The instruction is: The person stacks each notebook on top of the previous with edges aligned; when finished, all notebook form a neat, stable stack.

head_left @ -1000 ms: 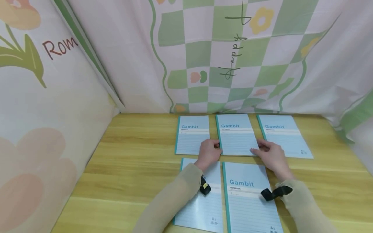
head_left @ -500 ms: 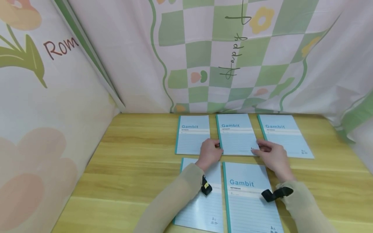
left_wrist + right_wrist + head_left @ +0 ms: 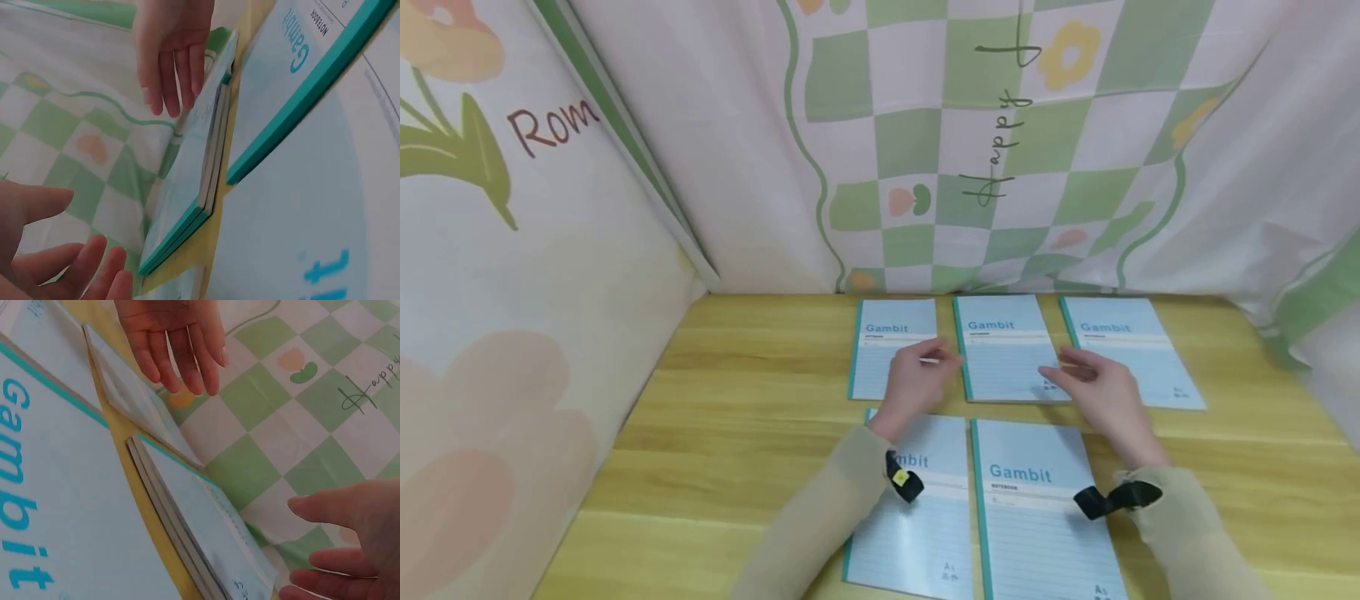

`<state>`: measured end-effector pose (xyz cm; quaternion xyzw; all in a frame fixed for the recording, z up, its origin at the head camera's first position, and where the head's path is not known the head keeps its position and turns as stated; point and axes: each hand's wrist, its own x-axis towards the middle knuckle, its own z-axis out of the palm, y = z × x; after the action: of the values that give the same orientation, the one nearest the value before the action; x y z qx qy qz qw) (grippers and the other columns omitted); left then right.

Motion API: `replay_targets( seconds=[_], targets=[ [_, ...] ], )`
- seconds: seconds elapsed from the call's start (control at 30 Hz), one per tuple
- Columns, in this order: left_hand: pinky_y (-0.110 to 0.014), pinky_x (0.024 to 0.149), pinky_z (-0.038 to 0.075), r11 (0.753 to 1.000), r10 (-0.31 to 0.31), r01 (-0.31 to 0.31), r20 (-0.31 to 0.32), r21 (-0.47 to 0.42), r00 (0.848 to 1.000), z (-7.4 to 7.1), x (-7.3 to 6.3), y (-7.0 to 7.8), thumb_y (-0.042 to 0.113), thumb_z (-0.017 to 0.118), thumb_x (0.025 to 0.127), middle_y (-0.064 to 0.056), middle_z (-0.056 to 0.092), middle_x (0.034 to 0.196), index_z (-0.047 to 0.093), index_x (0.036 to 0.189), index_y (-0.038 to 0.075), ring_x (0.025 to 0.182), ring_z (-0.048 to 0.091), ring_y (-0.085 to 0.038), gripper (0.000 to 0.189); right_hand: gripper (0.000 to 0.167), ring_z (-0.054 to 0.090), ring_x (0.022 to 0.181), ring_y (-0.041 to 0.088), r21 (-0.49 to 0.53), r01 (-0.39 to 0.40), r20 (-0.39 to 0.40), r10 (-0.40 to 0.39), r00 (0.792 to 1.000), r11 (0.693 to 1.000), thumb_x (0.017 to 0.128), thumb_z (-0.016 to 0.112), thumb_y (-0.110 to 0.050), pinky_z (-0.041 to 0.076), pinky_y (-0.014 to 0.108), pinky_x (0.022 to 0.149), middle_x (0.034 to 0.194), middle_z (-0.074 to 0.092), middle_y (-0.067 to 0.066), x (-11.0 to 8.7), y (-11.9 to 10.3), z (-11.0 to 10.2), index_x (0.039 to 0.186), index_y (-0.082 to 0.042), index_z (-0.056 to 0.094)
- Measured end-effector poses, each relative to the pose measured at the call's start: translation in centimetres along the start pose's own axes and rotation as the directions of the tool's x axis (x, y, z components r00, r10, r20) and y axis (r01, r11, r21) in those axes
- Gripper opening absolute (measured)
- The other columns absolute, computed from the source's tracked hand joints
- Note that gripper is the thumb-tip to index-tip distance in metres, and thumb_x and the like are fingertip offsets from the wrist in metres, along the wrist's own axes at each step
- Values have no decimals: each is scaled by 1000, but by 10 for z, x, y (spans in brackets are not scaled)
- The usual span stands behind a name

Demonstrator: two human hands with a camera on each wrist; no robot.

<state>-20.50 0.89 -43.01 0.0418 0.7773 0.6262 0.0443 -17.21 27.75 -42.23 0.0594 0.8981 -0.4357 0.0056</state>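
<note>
In the back row, a stack of two light-blue Gambit notebooks (image 3: 1007, 358) with teal spines lies flat; its double thickness shows in both wrist views. My left hand (image 3: 921, 379) hovers just left of it, over the back-left notebook (image 3: 889, 315), fingers loosely bent and holding nothing. On the other side, my right hand (image 3: 1101, 404) hangs over the stack's near right corner and part of the back-right notebook (image 3: 1142, 358). Its thumb and fingers are apart with nothing between them. From the right wrist, both palms face each other above the stack (image 3: 200, 506).
Two larger Gambit notebooks form the front row: the front-left notebook (image 3: 917, 533), partly under my left forearm, and the front-right notebook (image 3: 1037, 542). All lie on a wooden table (image 3: 737, 400). A checkered curtain (image 3: 992, 150) hangs along the back edge.
Both hands have let go of the middle stack's sides. The left hand has moved left and up, while the right has lifted slightly. The notebooks stay in place.
</note>
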Motion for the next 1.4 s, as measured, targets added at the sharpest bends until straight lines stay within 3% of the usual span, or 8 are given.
replay_targets(
  seconds=[0.23, 0.33, 0.47, 0.6, 0.7, 1.0, 1.2, 1.4],
  targets=[
    [-34, 95, 54, 999, -30, 31, -73, 7, 997, -46, -7, -2, 32, 74, 96, 4, 71, 112, 62, 139, 9, 106, 66, -14, 51, 85, 49, 133, 43, 54, 37, 23, -38, 999, 998, 93, 65, -61, 47, 58, 102, 150, 48, 23, -10, -25, 2, 153, -4, 44],
    [-37, 97, 53, 999, -36, 37, -92, 10, 995, -65, -9, -7, 32, 73, 97, 1, 70, 117, 62, 139, 8, 112, 64, -18, 50, 82, 50, 133, 41, 85, 52, 49, -57, 997, 995, 94, 66, -58, 49, 55, 101, 150, 48, 21, -13, -33, 6, 152, -4, 45],
    [-38, 97, 53, 998, -41, 47, -120, 46, 992, -88, -11, -17, 32, 73, 97, -2, 69, 121, 62, 139, 8, 115, 62, -20, 50, 79, 52, 132, 36, 134, 49, 106, -63, 992, 990, 95, 66, -55, 52, 41, 99, 151, 49, 17, -13, -41, 15, 153, -5, 45],
    [-40, 99, 52, 994, -56, 70, -156, 82, 986, -105, -14, -28, 32, 74, 96, -4, 68, 123, 62, 139, 7, 116, 62, -22, 51, 77, 52, 132, 34, 161, 29, 157, -54, 986, 987, 96, 68, -52, 49, 44, 103, 150, 51, 15, -14, -46, 27, 153, -7, 45],
    [-41, 100, 51, 994, -56, 71, -169, 85, 984, -113, -20, -33, 30, 74, 95, -7, 68, 125, 62, 138, 7, 117, 61, -23, 50, 76, 52, 133, 33, 158, 16, 179, -44, 983, 987, 95, 68, -53, 44, 53, 107, 149, 53, 13, -15, -49, 36, 153, -9, 46],
    [-41, 101, 51, 997, -79, 80, -138, 7, 987, -126, -36, -37, 24, 73, 96, -11, 66, 130, 61, 138, 2, 120, 61, -26, 49, 75, 51, 134, 31, 223, 5, 260, -64, 963, 975, 95, 71, -49, 42, 50, 110, 150, 51, 11, -13, -57, 61, 153, -9, 45],
    [-43, 104, 49, 993, -116, 117, -135, -2, 984, -130, -40, -41, 27, 75, 95, -12, 64, 133, 58, 141, 2, 123, 59, -27, 55, 75, 54, 132, 29, 254, -14, 293, -63, 954, 967, 94, 73, -46, 46, 44, 107, 149, 52, 11, -10, -60, 77, 152, -8, 46],
    [-44, 104, 49, 991, -132, 132, -104, -5, 986, -130, -39, -46, 26, 72, 97, -17, 62, 135, 54, 143, -1, 126, 57, -31, 56, 74, 53, 132, 30, 251, -26, 310, -55, 949, 968, 94, 73, -45, 42, 47, 111, 148, 53, 12, -9, -61, 88, 151, -7, 47]
  ],
)
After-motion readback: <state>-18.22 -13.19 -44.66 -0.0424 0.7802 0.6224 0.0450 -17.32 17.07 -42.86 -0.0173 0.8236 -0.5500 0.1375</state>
